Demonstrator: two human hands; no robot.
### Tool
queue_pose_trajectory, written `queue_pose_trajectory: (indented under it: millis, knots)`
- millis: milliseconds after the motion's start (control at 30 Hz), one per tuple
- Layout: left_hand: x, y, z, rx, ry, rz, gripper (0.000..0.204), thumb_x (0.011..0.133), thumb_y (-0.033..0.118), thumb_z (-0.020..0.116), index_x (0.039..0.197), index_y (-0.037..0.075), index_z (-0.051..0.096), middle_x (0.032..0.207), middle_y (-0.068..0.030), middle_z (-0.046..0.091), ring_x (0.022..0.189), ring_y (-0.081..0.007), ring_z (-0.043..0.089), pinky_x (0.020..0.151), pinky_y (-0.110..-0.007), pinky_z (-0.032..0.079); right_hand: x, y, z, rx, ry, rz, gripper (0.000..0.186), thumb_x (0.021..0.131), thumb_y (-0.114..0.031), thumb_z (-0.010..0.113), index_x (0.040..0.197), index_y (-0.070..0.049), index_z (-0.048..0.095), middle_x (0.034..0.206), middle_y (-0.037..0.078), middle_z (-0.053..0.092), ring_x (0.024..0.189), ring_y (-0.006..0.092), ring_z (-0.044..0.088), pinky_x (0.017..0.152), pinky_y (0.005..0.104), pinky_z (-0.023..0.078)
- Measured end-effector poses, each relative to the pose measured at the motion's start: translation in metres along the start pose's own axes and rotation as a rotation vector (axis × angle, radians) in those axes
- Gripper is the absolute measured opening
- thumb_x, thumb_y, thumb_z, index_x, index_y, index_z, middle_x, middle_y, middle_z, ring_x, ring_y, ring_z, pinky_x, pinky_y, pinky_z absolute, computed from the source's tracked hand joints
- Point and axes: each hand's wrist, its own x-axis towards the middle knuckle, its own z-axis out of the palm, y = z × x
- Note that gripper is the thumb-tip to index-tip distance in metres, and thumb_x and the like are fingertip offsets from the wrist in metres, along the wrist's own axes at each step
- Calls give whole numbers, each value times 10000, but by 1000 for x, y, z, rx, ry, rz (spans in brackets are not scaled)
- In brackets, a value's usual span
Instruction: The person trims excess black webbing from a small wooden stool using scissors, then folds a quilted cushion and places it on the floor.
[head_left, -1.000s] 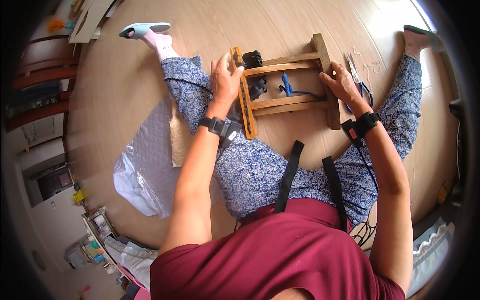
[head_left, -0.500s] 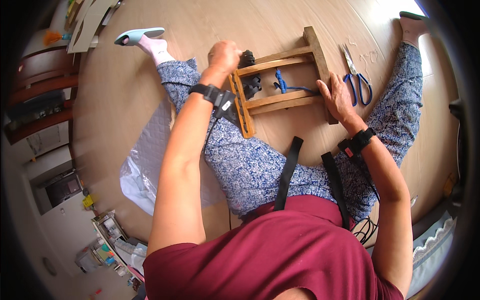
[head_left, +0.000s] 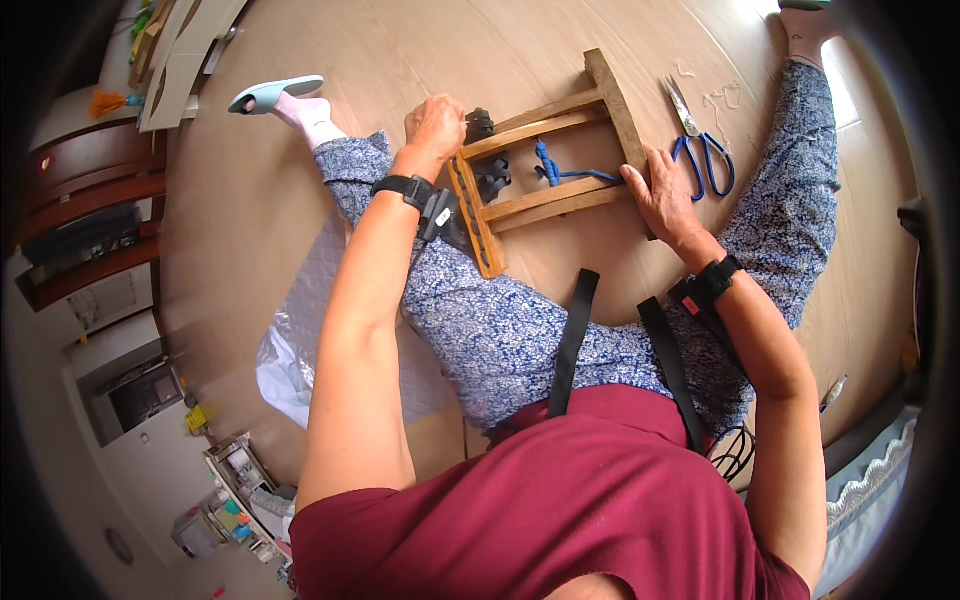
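On the floor between my legs a wooden frame like a small stool (head_left: 548, 202) lies on its side. My left hand (head_left: 435, 127) is closed beside its left far corner; whatever its fingers pinch is hidden. Black strapping (head_left: 490, 178) is bunched inside the left end of the frame, and another dark bundle (head_left: 480, 124) sits just right of my left fist. My right hand (head_left: 668, 196) grips the thick right-hand bar, thumb on the inner side. A knotted blue cord (head_left: 547, 165) lies within the frame, its tail running toward that bar.
Blue-handled scissors (head_left: 700, 145) lie on the floor right of the frame, points away from me, near loose pale threads (head_left: 728, 98). A clear plastic sheet (head_left: 300, 310) is spread by my left leg. Two black straps (head_left: 575, 345) hang over my lap.
My left fist has come slightly nearer to the frame's left end and looks less blurred. My right hand keeps its place on the bar. The whole view has shifted a little.
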Motion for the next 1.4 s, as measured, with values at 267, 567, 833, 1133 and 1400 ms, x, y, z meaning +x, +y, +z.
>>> queue_pose_trajectory:
  millis: [267, 567, 833, 1133, 1400]
  knots:
    - [37, 0, -63, -452, -49, -272, 142, 814, 201, 745, 833, 60, 737, 655, -82, 675, 608, -196, 642, 610, -338, 507, 0, 0, 2, 40, 24, -18, 568, 949, -388, 621, 1313, 36, 524, 1196, 250, 574, 1087, 425, 546, 941, 475, 454]
    - [12, 10, -15, 202, -283, 71, 48, 771, 124, 697, 790, 80, 694, 852, -110, 691, 846, -291, 683, 742, -383, 546, -10, -7, -17, 87, -109, 109, 685, 865, -500, 701, 1267, 32, 543, 1093, 244, 552, 1020, 410, 576, 881, 467, 489]
    - [13, -4, -38, -613, 20, -351, 173, 927, 155, 657, 856, 0, 689, 742, -44, 694, 627, -92, 681, 530, -239, 533, -9, -7, -12, 37, -81, 80, 631, 856, -506, 709, 1173, 22, 573, 1082, 232, 551, 986, 409, 583, 852, 475, 496]
    - [-68, 1, 10, -905, -337, -798, 547, 751, 388, 849, 1011, -47, 647, 836, -82, 652, 689, -163, 615, 559, -320, 514, -10, -15, -22, 42, -115, 43, 687, 735, -413, 832, 1191, 16, 549, 1086, 228, 550, 1020, 409, 573, 870, 459, 490]
    - [-78, 41, 0, -1243, 21, -740, 109, 798, 23, 634, 906, 11, 642, 791, -25, 640, 688, -119, 606, 630, -286, 506, -1, -39, -41, 188, -97, 92, 644, 703, -106, 659, 1288, 80, 465, 972, 246, 620, 920, 370, 623, 837, 414, 498]
